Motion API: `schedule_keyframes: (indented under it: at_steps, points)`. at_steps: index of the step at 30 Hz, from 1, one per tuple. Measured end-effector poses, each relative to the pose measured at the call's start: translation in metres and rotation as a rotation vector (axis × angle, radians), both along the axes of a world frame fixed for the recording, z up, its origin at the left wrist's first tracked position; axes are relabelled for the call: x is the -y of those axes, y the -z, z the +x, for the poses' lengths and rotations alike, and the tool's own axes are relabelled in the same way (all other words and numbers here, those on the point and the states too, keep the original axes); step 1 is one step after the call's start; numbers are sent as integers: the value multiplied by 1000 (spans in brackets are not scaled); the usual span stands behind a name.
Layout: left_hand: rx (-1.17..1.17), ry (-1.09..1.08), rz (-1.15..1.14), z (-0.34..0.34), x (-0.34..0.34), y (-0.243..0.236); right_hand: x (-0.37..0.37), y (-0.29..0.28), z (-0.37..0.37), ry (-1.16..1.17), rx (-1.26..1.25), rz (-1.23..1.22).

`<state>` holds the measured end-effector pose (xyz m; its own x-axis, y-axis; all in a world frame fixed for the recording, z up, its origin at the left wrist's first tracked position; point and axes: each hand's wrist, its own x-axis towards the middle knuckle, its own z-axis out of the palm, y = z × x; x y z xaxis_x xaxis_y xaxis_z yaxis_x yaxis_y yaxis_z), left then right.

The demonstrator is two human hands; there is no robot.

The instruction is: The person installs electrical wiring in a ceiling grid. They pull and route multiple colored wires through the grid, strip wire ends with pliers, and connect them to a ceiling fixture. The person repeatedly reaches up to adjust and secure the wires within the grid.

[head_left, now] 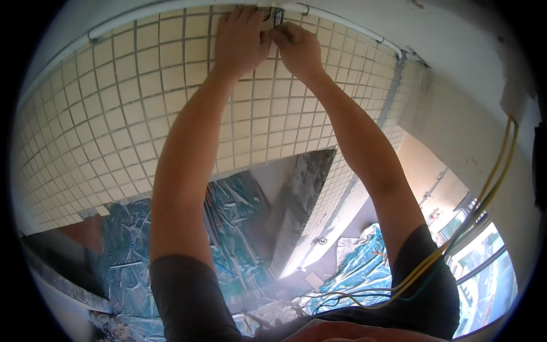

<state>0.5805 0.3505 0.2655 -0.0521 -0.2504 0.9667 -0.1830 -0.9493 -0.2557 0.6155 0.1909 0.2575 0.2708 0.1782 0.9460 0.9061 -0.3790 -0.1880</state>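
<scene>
My right hand [299, 51] is closed in a pinch on thin dark wires [277, 17] hanging at the top of a cream tiled wall [108, 108]. My left hand [242, 45] lies against the tiles just left of the wires, its fingers extended upward and its thumb near them; its fingertips are hard to make out. Both forearms rise from the lower edge. A white conduit pipe [119, 18] runs along the top of the wall, just beside my hands.
Long yellow and green cables [501, 159] hang from a box at upper right, passing across my right sleeve. Below lie crumpled blue plastic sheeting [125, 239] and debris. A tiled column [319, 228] descends at centre right, with a bright window [484, 268] beyond.
</scene>
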Motion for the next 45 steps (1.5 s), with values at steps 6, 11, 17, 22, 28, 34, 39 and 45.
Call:
schedule_keyframes:
  at_steps: [6,11,17,22,28,34,39,45]
  points:
    - [96,120,-56,-5,-2,-2,-23,-31,-7,-223,-162,215]
    - [91,476,-119,9,24,-4,3,-22,89,-328,-19,132]
    - [66,224,-143,10,18,-5,12,-31,74,138,596,-66]
    - [-42,176,-26,5,17,6,26,0,85,322,674,-298]
    - [-198,154,-40,-8,2,-6,11,24,34,212,756,-239]
    - [-12,286,-159,-22,9,-1,10,21,-17,230,255,-225]
    - [-337,358,-647,-40,57,3,35,16,-13,286,284,-348]
    - [-433,-58,-427,-25,67,15,36,25,-1,467,427,-613]
